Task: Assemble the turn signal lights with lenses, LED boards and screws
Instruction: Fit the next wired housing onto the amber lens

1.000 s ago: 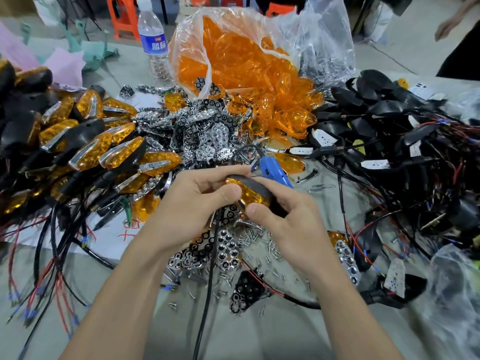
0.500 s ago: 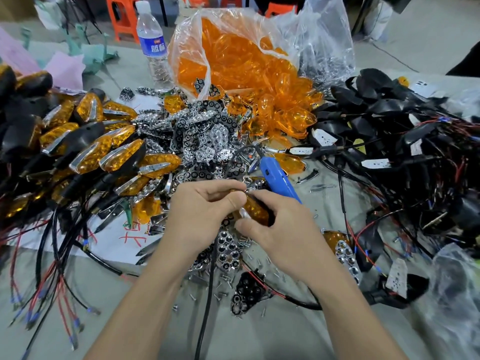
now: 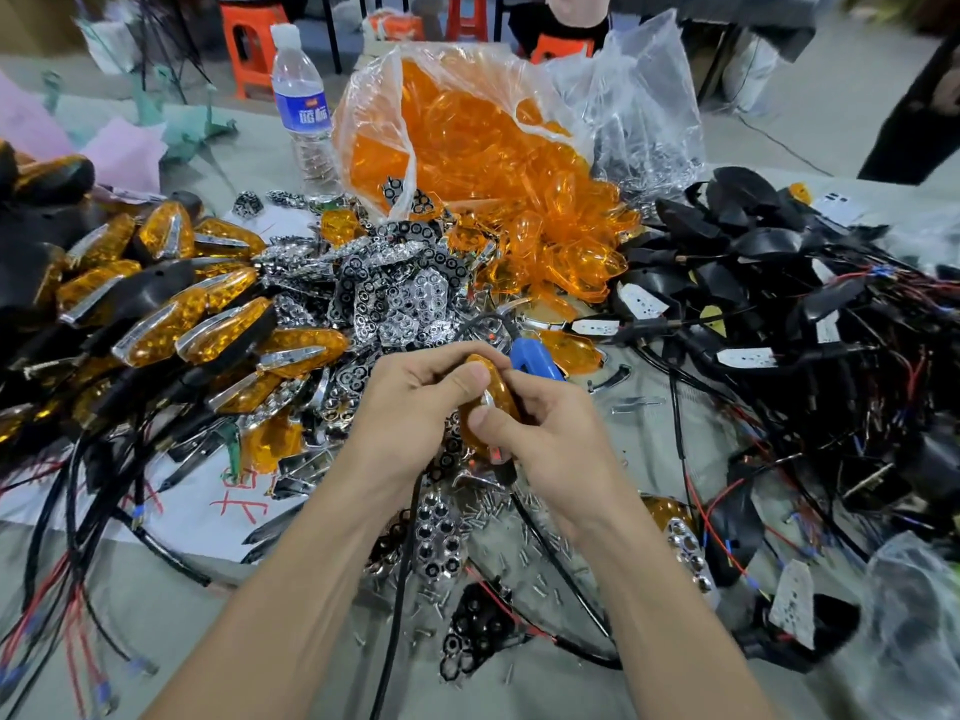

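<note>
Both hands hold one turn signal light (image 3: pixel 485 407) with an orange lens over the table's middle. My left hand (image 3: pixel 410 407) grips its upper left side, thumb on the lens. My right hand (image 3: pixel 550 439) pinches its lower right side, thumb on the lens. A black cable hangs down from the light. A blue-handled screwdriver (image 3: pixel 535 353) lies just behind my hands. Loose screws (image 3: pixel 524 527) are scattered on the table below them. Chrome reflector pieces (image 3: pixel 405 298) are heaped behind.
Finished orange lights (image 3: pixel 171 309) pile up at left. A clear bag of orange lenses (image 3: pixel 467 148) stands at the back centre beside a water bottle (image 3: pixel 301 106). Black housings with wires (image 3: pixel 779 283) fill the right. A plastic bag (image 3: pixel 914 615) lies at lower right.
The light has turned in my hands from lying flatter to standing more upright, lens toward me. Both hands shifted their grip round it.
</note>
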{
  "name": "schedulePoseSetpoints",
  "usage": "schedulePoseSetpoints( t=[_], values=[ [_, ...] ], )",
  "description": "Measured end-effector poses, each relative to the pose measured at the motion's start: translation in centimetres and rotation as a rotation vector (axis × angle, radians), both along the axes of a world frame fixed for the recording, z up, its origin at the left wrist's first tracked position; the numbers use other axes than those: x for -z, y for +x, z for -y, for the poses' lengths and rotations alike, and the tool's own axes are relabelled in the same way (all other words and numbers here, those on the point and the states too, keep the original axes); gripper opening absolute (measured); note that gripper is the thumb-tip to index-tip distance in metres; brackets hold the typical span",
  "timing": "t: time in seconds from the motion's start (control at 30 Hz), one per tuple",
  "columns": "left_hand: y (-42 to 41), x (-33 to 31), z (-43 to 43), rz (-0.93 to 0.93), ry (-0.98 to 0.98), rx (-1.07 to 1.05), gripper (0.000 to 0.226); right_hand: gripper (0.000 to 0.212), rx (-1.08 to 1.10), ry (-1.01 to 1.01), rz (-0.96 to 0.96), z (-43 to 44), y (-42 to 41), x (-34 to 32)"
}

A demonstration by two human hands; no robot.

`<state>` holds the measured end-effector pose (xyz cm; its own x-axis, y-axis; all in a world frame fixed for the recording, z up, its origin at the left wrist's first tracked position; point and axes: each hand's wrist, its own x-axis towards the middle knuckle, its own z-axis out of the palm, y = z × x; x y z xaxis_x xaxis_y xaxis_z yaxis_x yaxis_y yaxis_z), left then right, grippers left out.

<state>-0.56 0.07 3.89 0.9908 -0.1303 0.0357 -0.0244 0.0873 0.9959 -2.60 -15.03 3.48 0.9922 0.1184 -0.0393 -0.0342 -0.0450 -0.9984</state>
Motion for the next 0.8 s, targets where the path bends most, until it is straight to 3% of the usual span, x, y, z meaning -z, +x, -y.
schedulePoseSetpoints(
  t=[0.17,0.37,0.47,0.53,0.67,0.8],
  values=[
    [2.4,0.3,0.5,-0.024,-0.054,0.043,0.019,0.014,0.065,0.082,-0.01,-0.5,2.2,0.8],
    [2.2,2.7,1.6,0.107,0.19,0.048,0.05,0.022,0.181,0.623,-0.135,-0.7,3.0,1.5],
    [1.4,3.1,2.0,0.188,0.323,0.055,0.057,0.043,0.2,0.754,-0.161,0.2,2.9,1.4],
    [0.9,3.2,2.0,0.256,0.403,0.02,0.055,0.056,0.173,0.753,-0.186,0.6,2.8,1.5],
    [-0.1,3.2,2.0,0.367,0.51,-0.035,0.051,0.041,0.071,0.671,-0.114,1.7,2.8,1.8],
    [-0.2,2.9,1.8,0.425,0.617,-0.043,0.045,0.05,-0.022,0.538,0.019,3.3,3.2,1.8]
  ],
)
